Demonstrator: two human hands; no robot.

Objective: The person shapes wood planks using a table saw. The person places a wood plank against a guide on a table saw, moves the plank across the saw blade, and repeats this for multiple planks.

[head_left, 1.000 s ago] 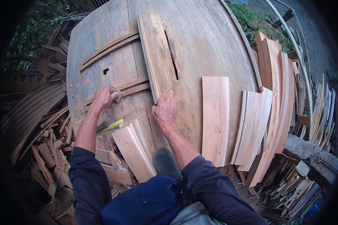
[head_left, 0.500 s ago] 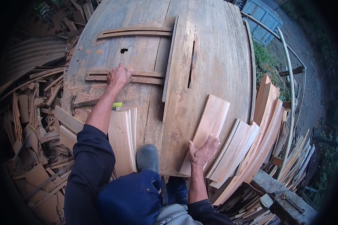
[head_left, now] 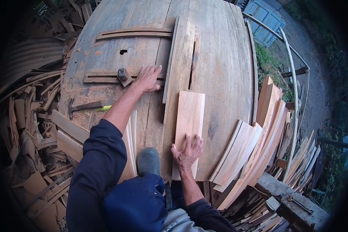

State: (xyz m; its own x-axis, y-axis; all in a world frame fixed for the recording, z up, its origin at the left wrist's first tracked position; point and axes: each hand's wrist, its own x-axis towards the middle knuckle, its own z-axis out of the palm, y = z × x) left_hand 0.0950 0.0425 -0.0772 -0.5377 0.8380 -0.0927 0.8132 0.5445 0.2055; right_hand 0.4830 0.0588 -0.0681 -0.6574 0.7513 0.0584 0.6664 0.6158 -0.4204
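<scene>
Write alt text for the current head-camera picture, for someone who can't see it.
A person's right hand is spread across a pale plank on a worn wooden work surface; the left hand is over a slotted strip. A hammer lies farther left.

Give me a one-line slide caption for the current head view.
Right hand on a pale board, left hand over a slotted strip, on a weathered wooden worktable.

Pale, smooth-faced board, long and rectangular, lying flat and lengthwise before me, its lower part beneath the spread fingers of my right hand. Slotted wooden rail, darker, lying crosswise, partly hidden by my left hand; a small, dark-ended wooden block sits at it, near my wrist.
</scene>
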